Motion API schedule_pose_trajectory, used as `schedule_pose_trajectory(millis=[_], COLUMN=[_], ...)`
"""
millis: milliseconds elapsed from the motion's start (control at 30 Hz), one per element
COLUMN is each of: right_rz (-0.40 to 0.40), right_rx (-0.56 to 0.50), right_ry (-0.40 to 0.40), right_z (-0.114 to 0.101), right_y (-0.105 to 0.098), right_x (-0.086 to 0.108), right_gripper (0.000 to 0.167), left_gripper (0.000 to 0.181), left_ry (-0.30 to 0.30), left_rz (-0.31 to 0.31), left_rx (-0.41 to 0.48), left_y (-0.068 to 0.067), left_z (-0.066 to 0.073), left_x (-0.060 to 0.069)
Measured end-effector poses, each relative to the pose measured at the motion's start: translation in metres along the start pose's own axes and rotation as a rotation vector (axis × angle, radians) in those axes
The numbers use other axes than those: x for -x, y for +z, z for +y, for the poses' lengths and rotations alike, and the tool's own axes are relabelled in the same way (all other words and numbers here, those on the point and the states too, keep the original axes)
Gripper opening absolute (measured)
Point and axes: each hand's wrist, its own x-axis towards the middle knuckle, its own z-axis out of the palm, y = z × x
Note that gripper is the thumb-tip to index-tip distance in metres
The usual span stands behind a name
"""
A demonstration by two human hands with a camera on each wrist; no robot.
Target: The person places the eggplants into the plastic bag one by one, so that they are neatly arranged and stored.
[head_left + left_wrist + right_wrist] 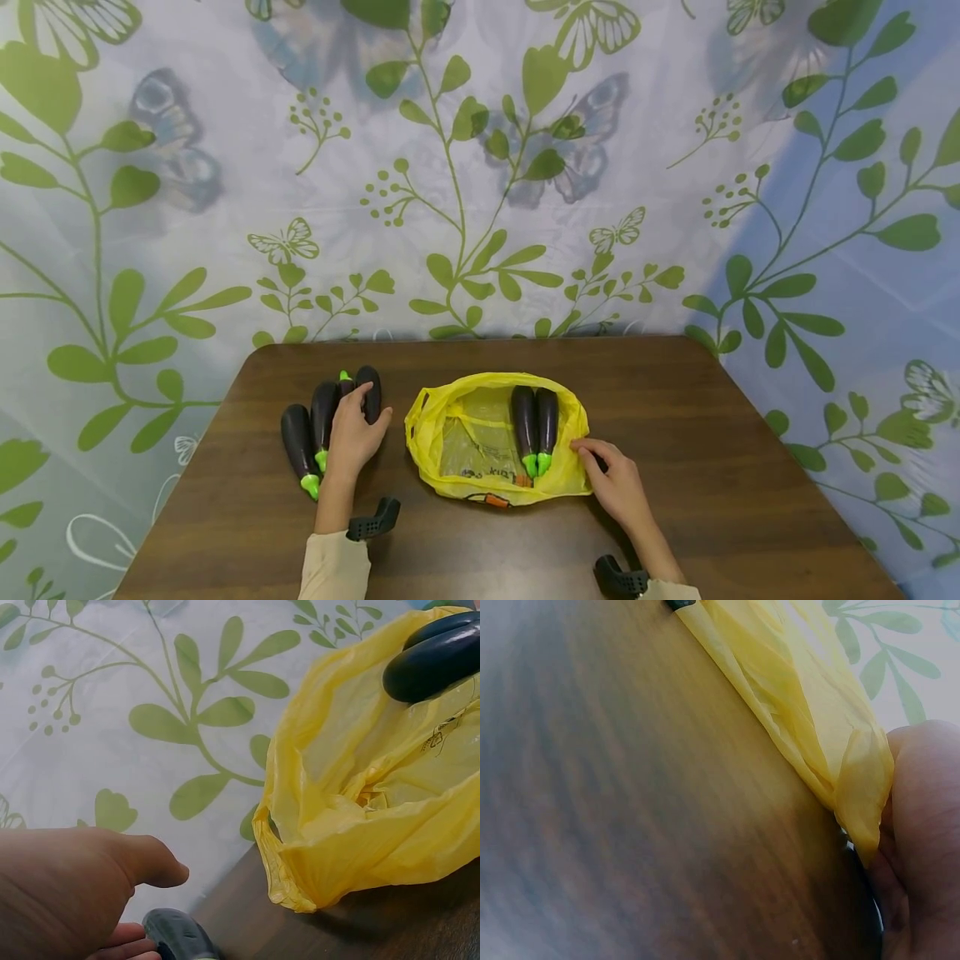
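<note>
My left hand [358, 435] is over a group of dark purple eggplants at the table's left. Its fingers touch the rightmost eggplant [372, 403], while the thumb stands out apart from it. That eggplant's rounded end [176, 934] shows below the thumb in the left wrist view. Beside it lie an outer eggplant [298, 442] and another eggplant [323, 408], with one more partly hidden by the hand. My right hand [618, 483] pinches the right edge of a yellow plastic bag [431, 442]. Two eggplants [523, 425] with bright green caps lie side by side in the spread bag.
The brown wooden table [712, 467] extends around the bag. Behind it hangs a cloth [480, 167] with green leaves and butterflies. A dark glossy thing [868, 892], mostly hidden, is under my right hand. Each wrist wears a black mount, such as the left mount [375, 521].
</note>
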Motion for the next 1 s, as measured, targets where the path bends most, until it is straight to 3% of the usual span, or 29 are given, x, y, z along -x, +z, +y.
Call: schedule_pose_trajectory(millis=[400,700,1000], right_rz=[0.008,0.007,0.012], right_rx=[0.0,-0.001,-0.007], right_ry=[-0.015,-0.025,-0.026], right_z=[0.001,-0.001,0.001], right_y=[-0.003,-0.001,0.0], right_x=[0.0,0.0,0.0], right_gripper=[0.018,0.018,0.016], left_gripper=[0.063,0.06,0.056], left_ry=[-0.001,-0.013,-0.002], left_rz=[-0.029,0.011,-0.007], left_rx=[-0.063,-0.07,-0.136], left_y=[0.002,0.009,0.019], left_z=[0.007,0.003,0.005], left_x=[0.0,0.001,0.002])
